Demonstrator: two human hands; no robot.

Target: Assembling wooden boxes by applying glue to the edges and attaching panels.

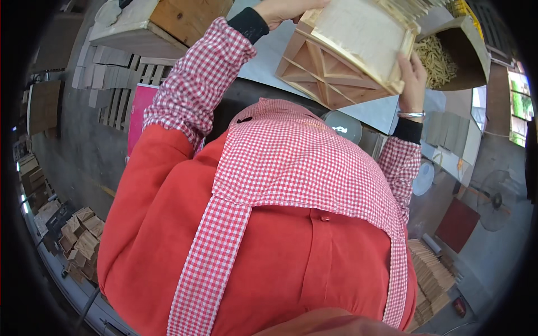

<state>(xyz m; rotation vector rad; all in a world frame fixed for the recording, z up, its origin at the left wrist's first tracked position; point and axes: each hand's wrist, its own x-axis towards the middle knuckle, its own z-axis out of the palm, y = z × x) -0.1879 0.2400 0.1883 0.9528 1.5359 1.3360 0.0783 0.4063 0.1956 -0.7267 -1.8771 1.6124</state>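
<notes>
Arms (193, 75) extended forward, left hand (284, 10) partly cropped, right fingers (418, 66) bent

A fan (496, 199) stands near a dark red board (456, 225), wooden pieces (85, 242) heaped far left.

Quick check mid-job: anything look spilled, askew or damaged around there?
Nothing looks plainly spilled or damaged: the wooden box in the right hand shows no obvious break. The one untidy spot is the heap of wooden pieces at lower left, lying at mixed angles, unlike the neater stack at lower right.
</notes>
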